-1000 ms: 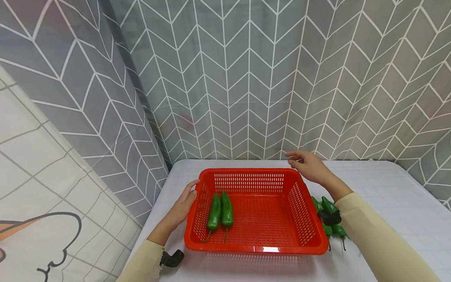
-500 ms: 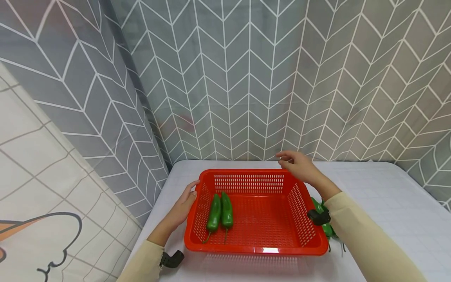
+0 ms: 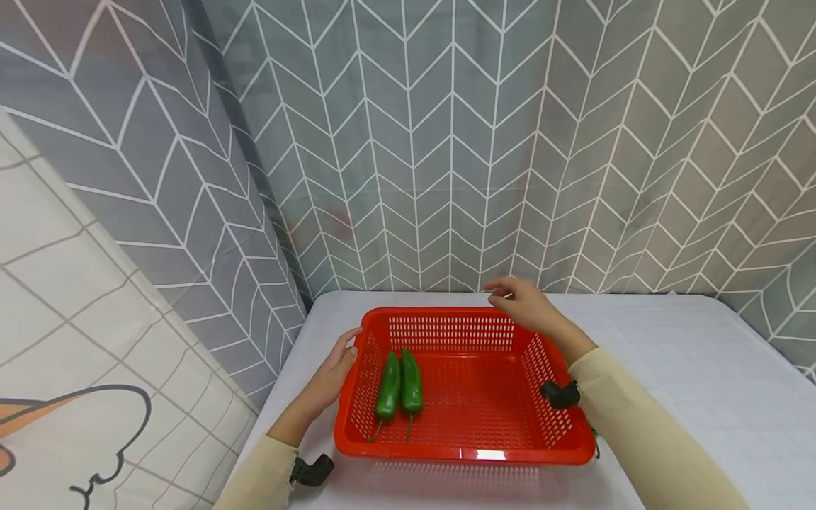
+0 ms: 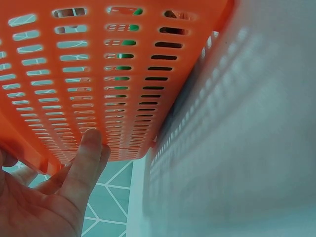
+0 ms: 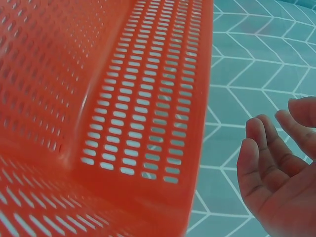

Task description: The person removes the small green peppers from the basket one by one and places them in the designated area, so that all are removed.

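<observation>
A red plastic basket with slotted walls stands on the table. Two long green peppers lie side by side in its left part, stems toward the near edge. At the left side of the basket, my left hand holds the rim. In the left wrist view, a fingertip of the left hand touches the outer wall below the rim. Over the back right corner is my right hand, fingers loosely bent, nothing in them. In the right wrist view, the right hand is apart from the basket wall.
Outside the basket's right wall, a bit of green pepper shows, mostly hidden by the right sleeve. A white cloth covers the table. Grey patterned curtains hang behind it and on the left.
My right hand has moved left, from beyond the basket's right side to over its back right corner. The right sleeve now covers most of the outside peppers. The left hand stays in place.
</observation>
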{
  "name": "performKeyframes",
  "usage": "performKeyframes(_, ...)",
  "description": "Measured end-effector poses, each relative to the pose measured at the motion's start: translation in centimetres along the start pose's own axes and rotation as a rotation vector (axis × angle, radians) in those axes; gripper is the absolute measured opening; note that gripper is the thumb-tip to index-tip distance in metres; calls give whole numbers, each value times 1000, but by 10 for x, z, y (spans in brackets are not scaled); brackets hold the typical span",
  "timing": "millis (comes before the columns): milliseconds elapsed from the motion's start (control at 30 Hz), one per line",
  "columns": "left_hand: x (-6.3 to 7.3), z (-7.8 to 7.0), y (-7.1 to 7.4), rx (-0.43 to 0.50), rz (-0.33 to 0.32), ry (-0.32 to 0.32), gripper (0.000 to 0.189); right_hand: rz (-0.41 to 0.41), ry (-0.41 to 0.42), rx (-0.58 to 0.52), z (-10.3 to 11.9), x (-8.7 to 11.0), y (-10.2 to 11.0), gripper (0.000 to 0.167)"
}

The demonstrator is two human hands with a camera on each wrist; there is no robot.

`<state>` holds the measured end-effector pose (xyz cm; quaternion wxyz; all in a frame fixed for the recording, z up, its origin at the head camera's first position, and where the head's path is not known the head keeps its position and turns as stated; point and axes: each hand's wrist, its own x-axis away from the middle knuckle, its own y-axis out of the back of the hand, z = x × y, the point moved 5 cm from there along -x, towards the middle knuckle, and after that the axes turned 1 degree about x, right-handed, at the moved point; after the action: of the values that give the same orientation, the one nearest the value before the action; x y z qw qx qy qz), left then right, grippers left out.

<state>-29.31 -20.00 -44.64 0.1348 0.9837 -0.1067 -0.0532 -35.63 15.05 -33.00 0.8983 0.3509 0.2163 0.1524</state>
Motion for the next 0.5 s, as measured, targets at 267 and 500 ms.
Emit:
performKeyframes(267, 0, 0, 1, 4, -8, 1, 46, 52, -14, 13, 3, -8, -18, 31)
performKeyframes(500, 0, 1, 1, -1, -6, 0, 46, 117, -48, 6, 5, -12, -34, 32)
